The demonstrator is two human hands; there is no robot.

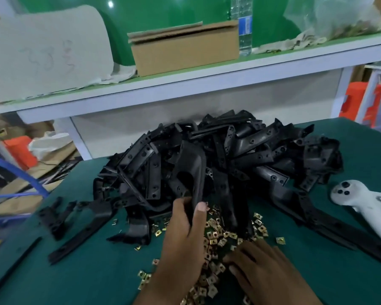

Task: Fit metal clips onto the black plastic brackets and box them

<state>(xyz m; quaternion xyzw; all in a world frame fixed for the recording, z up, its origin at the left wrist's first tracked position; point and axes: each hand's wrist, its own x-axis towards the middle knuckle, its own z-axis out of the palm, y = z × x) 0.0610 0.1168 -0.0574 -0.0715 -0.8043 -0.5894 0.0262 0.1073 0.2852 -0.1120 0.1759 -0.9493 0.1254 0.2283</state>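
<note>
Now, left hand (180,225): a black bracket (190,172) is gripped upright, long axis running far.
Right hand (257,263): fingers spread flat on metal clips (216,234), just right of the bracket.

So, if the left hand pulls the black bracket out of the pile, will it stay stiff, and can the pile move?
The black bracket is probably stiff: it stands upright in the left hand without sagging. It looks light. The pile is tangled, so neighbouring pieces may shift or slide.

A white shelf (185,84) topped in green spans behind a teal-covered table (317,271).
</note>
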